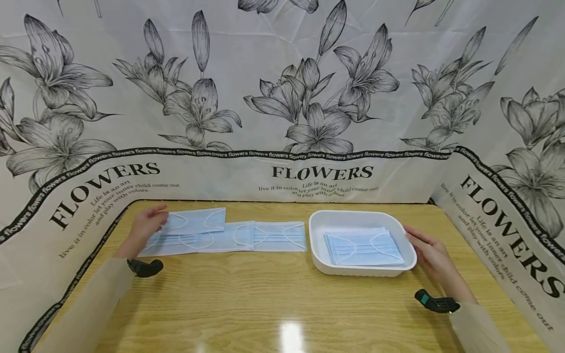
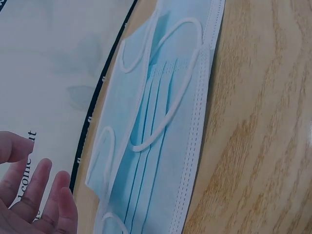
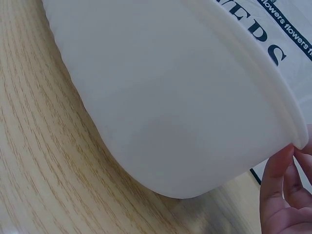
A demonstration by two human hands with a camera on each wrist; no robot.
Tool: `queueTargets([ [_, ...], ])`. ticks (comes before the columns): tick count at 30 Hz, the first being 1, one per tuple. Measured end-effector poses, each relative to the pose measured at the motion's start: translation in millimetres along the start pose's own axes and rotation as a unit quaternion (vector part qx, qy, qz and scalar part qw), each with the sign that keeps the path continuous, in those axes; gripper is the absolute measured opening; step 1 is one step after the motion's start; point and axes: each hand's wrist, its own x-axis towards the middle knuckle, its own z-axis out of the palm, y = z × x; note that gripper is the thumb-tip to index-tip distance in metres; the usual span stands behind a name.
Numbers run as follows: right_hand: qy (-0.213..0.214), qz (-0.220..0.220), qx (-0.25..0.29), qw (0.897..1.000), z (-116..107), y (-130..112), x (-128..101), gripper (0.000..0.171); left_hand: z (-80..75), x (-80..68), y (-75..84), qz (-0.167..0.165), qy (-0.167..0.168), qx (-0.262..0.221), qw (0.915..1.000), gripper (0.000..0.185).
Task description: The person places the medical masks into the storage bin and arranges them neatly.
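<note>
Blue disposable face masks lie in an overlapping row [image 1: 280, 236] on the table, and another mask [image 1: 200, 223] lies over the row's left part. Beside this upper mask's left end is my left hand [image 1: 144, 228]. Its fingers [image 2: 36, 190] are loosely bent and hold nothing in the left wrist view, apart from the masks. A white plastic tub [image 1: 353, 270] stands to the right of the row, with a small stack of masks [image 1: 364, 247] inside. My right hand [image 1: 434, 252] pinches the tub's rim at its right end, thumb and fingers [image 3: 275, 175] meeting at the edge.
The wooden table [image 1: 220, 294] reaches back to a white curtain [image 1: 247, 181] printed with flowers and lettering, which also runs along both sides. A black band is worn on each wrist, the left band [image 1: 145, 267] and the right band [image 1: 437, 302].
</note>
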Motion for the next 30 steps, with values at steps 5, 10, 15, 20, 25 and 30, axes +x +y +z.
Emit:
queueTargets([
  [5,0.001,0.001,-0.004,1.0,-0.4,-0.9,0.5,0.025,-2.3,4.1,-2.2,0.004,0.006,0.001,1.0,0.054],
  [10,-0.002,-0.002,0.004,1.0,-0.3,-1.1,1.0,0.025,0.2,7.5,-5.2,-0.012,0.013,0.01,0.9998,0.052],
  [15,-0.001,-0.005,0.027,1.0,0.6,-0.8,1.2,0.024,4.3,11.3,-10.4,-0.035,0.01,-0.004,0.9993,0.051],
  [20,0.012,0.006,0.026,1.0,1.7,-1.3,1.2,0.021,7.8,13.4,-19.2,-0.039,0.019,0.0,0.999,0.051],
  [25,0.016,0.015,0.018,1.0,2.1,-2.2,0.5,0.019,11.6,12.5,-25.6,-0.043,0.035,-0.004,0.9985,0.052],
  [30,0.015,0.013,0.019,1.0,1.9,-1.8,0.2,0.019,16.2,9.2,-26.3,-0.036,0.037,0.01,0.9986,0.055],
])
